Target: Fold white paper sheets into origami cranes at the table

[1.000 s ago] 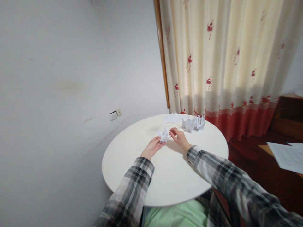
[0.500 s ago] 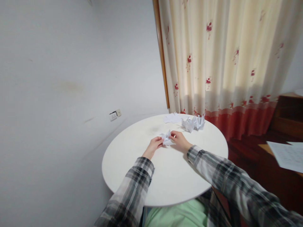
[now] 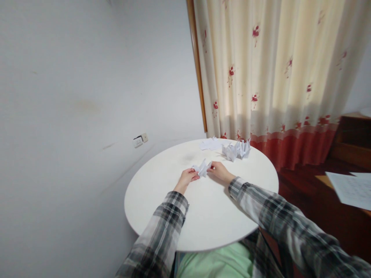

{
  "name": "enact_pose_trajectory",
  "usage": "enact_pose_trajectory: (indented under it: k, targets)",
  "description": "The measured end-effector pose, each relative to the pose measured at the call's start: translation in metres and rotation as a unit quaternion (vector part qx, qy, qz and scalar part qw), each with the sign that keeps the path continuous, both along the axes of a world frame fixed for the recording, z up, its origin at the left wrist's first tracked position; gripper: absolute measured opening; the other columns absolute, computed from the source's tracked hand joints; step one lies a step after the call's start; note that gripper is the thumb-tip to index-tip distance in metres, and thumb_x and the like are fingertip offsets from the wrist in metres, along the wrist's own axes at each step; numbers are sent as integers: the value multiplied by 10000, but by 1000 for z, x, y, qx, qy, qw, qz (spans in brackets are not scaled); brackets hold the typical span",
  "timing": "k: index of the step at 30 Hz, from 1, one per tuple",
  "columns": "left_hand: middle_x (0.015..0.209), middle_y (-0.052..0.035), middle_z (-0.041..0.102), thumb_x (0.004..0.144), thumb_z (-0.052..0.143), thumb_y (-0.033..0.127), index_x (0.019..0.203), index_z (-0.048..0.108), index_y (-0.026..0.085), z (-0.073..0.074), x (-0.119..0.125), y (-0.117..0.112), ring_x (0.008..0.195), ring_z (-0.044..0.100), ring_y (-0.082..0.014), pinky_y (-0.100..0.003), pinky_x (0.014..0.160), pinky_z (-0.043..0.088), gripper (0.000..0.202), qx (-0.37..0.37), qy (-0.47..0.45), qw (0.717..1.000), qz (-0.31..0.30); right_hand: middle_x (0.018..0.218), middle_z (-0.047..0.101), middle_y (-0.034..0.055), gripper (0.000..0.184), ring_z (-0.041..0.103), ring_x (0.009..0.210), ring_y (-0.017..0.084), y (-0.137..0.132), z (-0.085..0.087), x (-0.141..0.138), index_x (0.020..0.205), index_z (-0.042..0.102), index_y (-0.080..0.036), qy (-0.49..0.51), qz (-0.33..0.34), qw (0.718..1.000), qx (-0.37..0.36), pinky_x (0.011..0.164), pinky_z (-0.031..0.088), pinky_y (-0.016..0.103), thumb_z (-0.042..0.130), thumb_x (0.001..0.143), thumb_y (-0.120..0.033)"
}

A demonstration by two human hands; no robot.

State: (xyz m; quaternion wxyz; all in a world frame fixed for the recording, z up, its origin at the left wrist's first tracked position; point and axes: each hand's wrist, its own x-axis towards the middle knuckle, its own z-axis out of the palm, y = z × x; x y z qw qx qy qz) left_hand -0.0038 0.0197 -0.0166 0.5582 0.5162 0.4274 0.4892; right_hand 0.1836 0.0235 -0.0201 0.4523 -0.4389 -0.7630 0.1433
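Between my two hands is a folded white paper crane (image 3: 202, 168), just over the middle of the round white table (image 3: 214, 216). My left hand (image 3: 188, 177) pinches its left side between thumb and fingers. On the other side, my right hand (image 3: 218, 170) has its fingertips closed on the crane's right tip. Part of the paper is hidden behind the fingers. Beyond my right hand stand several more folded paper cranes (image 3: 230, 152), clustered near the far right rim.
Flat white paper (image 3: 210, 144) lies at the table's far edge. A floral curtain (image 3: 266, 77) hangs behind the table. On the left wall is a power socket (image 3: 138, 143). Written sheets (image 3: 348, 189) lie on a wooden surface at the right.
The crane has turned in my hands, and its right tip now stretches out toward my right fingers. Both hands have shifted only slightly.
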Motion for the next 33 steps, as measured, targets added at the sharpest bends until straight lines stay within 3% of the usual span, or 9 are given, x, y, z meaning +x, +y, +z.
enact_pose_trajectory:
  k: [5, 11, 18, 23, 26, 28, 30, 33]
  targets:
    - [639, -20, 620, 653, 656, 18, 605, 527, 108, 2, 1, -1, 587, 610, -93, -244, 724, 530, 165, -39, -8, 999, 0, 792, 688, 71, 111, 592, 701, 159, 0, 2, 0, 772, 675, -123, -39, -23, 998, -54, 668, 416, 239, 609, 710, -188]
    - [631, -13, 615, 651, 667, 33, 600, 506, 119, 3, 2, -2, 589, 608, -89, -228, 705, 522, 190, -45, -7, 999, -3, 777, 686, 74, 113, 589, 687, 160, 1, 2, 1, 763, 673, -118, -29, -25, 997, -65, 646, 416, 237, 607, 710, -194]
    - [583, 3, 585, 674, 662, 194, 688, 558, 108, 3, 1, -3, 504, 525, -52, -164, 516, 421, 136, 13, 90, 996, -14, 702, 638, 32, 112, 529, 637, 125, -3, 3, -1, 737, 642, -120, -20, -19, 999, -45, 632, 383, 225, 554, 727, -190]
    - [656, 1, 574, 660, 655, 299, 798, 572, 113, 3, 4, -6, 541, 503, -62, -164, 463, 332, 247, 69, 115, 991, -19, 690, 614, 18, 118, 510, 632, 115, -4, 2, -2, 745, 623, -125, 1, -3, 999, -36, 631, 372, 220, 545, 736, -212]
    - [719, -10, 569, 686, 627, 362, 881, 555, 128, 5, 6, -5, 565, 499, -78, -185, 475, 333, 313, 116, 136, 983, 46, 691, 612, 17, 121, 507, 628, 113, -4, 2, -3, 742, 616, -127, 11, 13, 999, -35, 630, 372, 219, 541, 742, -222]
    - [754, -17, 561, 727, 584, 389, 897, 544, 145, 8, 7, -4, 624, 510, -98, -212, 543, 381, 300, 184, 157, 961, 133, 685, 611, 15, 114, 504, 624, 112, -4, 3, -3, 731, 614, -130, 6, 11, 999, -34, 624, 367, 219, 542, 739, -219]
    - [784, -21, 548, 761, 551, 380, 880, 545, 161, 11, 7, -5, 698, 514, -120, -247, 641, 415, 248, 278, 191, 919, 203, 675, 608, 13, 109, 500, 622, 114, -4, 3, -4, 721, 613, -133, -7, 4, 1000, -30, 618, 360, 219, 540, 737, -212]
    - [804, -19, 528, 786, 540, 338, 853, 578, 182, 16, 8, -11, 736, 498, -135, -276, 712, 416, 174, 393, 268, 856, 205, 672, 607, 15, 120, 496, 622, 115, -4, 4, -4, 721, 616, -129, -19, -3, 999, -26, 613, 355, 220, 530, 741, -211]
